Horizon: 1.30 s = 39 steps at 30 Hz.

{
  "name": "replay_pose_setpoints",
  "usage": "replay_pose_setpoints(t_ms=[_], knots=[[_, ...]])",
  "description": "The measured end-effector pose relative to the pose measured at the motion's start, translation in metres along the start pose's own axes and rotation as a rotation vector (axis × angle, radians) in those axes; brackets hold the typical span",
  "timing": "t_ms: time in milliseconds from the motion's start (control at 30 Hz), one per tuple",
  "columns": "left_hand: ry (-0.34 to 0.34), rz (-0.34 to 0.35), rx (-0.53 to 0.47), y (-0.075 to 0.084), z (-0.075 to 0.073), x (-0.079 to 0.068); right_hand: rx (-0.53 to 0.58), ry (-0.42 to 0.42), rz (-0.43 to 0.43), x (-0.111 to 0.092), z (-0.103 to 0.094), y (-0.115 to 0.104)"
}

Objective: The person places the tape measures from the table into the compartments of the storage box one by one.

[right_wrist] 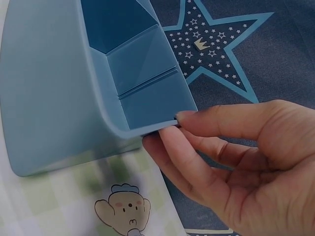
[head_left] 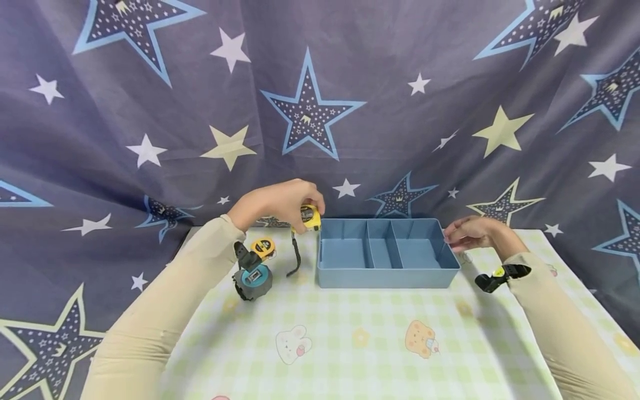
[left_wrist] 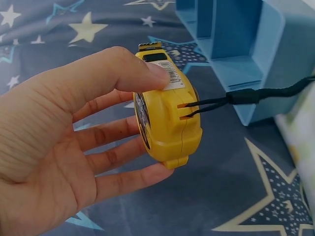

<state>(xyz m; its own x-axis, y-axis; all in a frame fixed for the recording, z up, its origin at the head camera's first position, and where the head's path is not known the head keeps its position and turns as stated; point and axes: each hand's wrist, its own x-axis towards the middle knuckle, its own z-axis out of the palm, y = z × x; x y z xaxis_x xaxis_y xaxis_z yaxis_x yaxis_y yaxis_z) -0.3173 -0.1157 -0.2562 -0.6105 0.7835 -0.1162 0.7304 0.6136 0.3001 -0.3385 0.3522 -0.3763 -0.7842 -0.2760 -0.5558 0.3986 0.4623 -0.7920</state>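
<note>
A yellow tape measure (left_wrist: 172, 123) with a black wrist strap (left_wrist: 243, 97) is gripped in my left hand (head_left: 287, 203), thumb on its barcode side and fingers behind it. In the head view this tape measure (head_left: 311, 217) hangs beside the left end of a blue divided box (head_left: 385, 278), its strap dangling over the table. At the box's right end, my right hand (head_left: 472, 233) pinches the rim between thumb and fingers, as the right wrist view shows at the box corner (right_wrist: 147, 129). Three compartments show in the box, with bare floors.
Left of the box, a second yellow tape measure (head_left: 263, 246) and a grey-and-teal tape measure (head_left: 255, 280) lie on the table near my left forearm. A green checked cloth (head_left: 360, 355) covers the table. Behind it hangs a dark star-patterned curtain (head_left: 385, 139).
</note>
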Motion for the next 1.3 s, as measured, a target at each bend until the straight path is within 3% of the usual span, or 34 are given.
replay_pose_setpoints(t_ms=[300, 633, 1300], knots=[[0.06, 0.008, 0.01, 0.014, -0.013, 0.009, 0.009, -0.006, -0.012, 0.0, -0.001, 0.001], [0.102, 0.073, 0.015, 0.026, -0.018, 0.021, -0.009, 0.013, -0.008, 0.0, 0.001, 0.002], [0.191, 0.109, 0.011, 0.045, -0.028, 0.04, -0.011, 0.013, 0.0, 0.0, 0.0, 0.0]])
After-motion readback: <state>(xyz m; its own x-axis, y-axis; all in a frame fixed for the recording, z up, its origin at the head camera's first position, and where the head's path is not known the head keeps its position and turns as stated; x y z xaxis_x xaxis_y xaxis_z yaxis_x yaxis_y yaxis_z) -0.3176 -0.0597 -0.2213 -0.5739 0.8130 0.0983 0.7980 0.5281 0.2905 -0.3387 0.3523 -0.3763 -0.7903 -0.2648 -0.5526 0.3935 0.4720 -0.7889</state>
